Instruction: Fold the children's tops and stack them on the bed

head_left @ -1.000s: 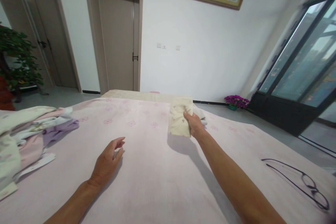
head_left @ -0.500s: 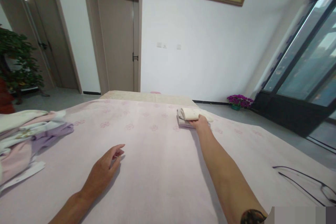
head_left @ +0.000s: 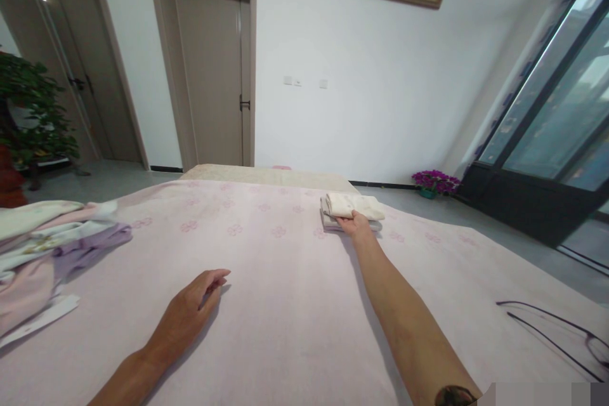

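Note:
My right hand (head_left: 354,223) reaches out over the far part of the pink sheet. Its fingers are closed on the near edge of a folded cream garment (head_left: 356,203), which lies on top of a small stack of folded grey and lilac clothes (head_left: 329,223). How far the fingers go under the cream fold is hidden. Nearer to me, my left hand (head_left: 200,295) hovers low over the sheet and holds nothing. Its fingers are bent loosely, with a gap between thumb and fingers.
A loose heap of white, pink and purple clothes (head_left: 57,235) lies at the left. Eyeglasses (head_left: 547,314) rest on the pink flowered sheet (head_left: 285,317) at the right. Beyond the far edge stand a wall, doors (head_left: 209,76) and a pot of purple flowers (head_left: 435,183).
My right hand has shifted slightly left along the stack's near side, and more of the cream garment shows. My left hand has barely moved, its fingertips a little lower.

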The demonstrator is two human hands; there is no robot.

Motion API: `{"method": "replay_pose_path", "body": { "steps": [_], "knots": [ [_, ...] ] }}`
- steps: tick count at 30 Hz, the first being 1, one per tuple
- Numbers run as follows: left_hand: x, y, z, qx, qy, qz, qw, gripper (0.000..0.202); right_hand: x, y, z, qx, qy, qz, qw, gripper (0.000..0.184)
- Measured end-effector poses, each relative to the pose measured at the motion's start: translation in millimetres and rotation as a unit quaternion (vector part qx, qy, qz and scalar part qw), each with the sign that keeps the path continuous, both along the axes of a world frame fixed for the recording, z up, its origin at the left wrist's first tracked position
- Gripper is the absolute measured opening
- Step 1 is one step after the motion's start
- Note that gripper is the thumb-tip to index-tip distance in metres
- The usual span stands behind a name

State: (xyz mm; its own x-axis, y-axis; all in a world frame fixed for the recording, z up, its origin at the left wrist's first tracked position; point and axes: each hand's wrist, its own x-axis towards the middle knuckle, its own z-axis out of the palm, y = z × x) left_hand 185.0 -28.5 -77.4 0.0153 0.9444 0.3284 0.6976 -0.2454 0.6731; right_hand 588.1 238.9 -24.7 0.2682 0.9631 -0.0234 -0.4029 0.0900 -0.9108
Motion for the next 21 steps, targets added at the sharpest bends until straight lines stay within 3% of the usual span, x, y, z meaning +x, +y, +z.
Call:
{"method": "replay_pose_path", "body": {
  "steps": [5, 10, 17, 21],
  "knots": [
    [2.1, 0.3, 2.7, 0.004, 0.005, -0.006, 1.0, 0.029, 2.9, -5.5, 4.2, -0.066, 0.072, 0.015, 0.995, 0.044],
    [0.8, 1.6, -0.2, -0.002, 0.021, -0.014, 1.0, 0.031, -0.2, -20.7, 8.9, -0.115, 0.072, 0.061, 0.989, 0.041],
    [1.3, 0.8, 3.6, 0.012, 0.047, -0.029, 0.998, 0.025, -9.5, -44.4, 11.2, -0.101, -0.056, 0.103, 0.988, 0.023],
    [1.8, 0.6, 4.2, 0.011, 0.052, -0.04, 0.998, 0.025, 1.1, -41.5, 24.7, -0.033, -0.172, 0.007, 0.984, 0.039]
  ]
}}
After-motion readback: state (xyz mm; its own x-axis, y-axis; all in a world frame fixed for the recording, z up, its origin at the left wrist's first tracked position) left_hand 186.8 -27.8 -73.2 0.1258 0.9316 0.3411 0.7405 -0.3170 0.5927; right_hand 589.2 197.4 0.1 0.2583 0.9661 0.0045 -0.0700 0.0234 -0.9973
